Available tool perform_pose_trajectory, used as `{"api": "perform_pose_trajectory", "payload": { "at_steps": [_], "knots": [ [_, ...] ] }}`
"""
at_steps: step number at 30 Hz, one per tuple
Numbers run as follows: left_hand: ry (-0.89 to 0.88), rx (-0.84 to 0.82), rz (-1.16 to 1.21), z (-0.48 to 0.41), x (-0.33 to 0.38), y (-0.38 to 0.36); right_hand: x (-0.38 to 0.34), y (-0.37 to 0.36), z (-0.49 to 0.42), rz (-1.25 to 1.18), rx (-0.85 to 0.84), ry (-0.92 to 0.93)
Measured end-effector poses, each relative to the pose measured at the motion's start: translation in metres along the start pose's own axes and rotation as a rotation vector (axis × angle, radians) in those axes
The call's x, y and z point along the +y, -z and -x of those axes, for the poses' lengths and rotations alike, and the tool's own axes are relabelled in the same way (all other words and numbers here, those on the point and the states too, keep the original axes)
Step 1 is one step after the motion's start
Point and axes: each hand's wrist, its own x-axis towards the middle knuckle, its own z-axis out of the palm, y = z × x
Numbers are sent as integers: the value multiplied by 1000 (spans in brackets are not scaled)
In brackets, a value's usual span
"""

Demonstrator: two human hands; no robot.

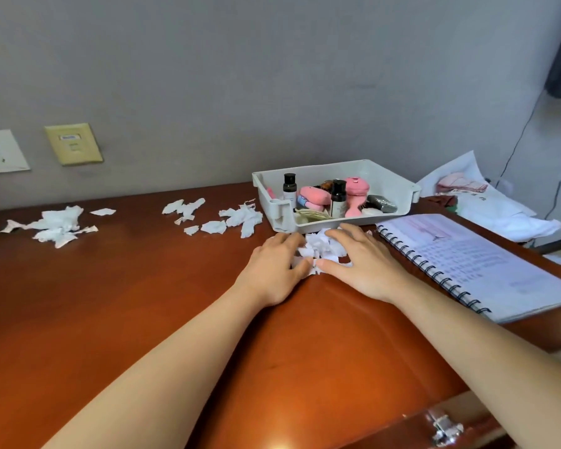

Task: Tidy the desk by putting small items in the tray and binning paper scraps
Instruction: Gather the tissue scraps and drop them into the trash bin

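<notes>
Broad bare bench (117,319) left of the hands; tray (399,186) just beyond, notebook (476,264) hard right. Left hand (272,270) and right hand (360,264) flat, fingers spread, cupping a pile of torn white paper scraps (321,246) between them, gripping nothing firmly. More scraps (55,226) scattered far left.

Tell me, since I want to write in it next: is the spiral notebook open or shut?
Open. The spiral notebook lies flat on the desk right of the tray, showing a page with printed lines.
</notes>
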Motion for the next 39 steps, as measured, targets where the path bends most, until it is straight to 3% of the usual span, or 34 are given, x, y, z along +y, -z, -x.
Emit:
{"api": "perform_pose_trajectory", "payload": {
  "at_steps": [10,14,19,26,33,39],
  "knots": [
    [-13,120,78,-1,-2,0,4,-3,-2,-39,111,155],
    [4,131,154,3,1,3,1,-1,-1,31,150,135],
    [55,263,254,4,1,7,0,-2,0,118,188,68],
    [128,386,349,7,1,13,1,-1,3,-22,215,95],
    [143,489,368,13,6,17,-4,4,20,-115,366,183],
    [150,499,443,28,9,20,-11,10,42,-347,516,110]
  ]
}}
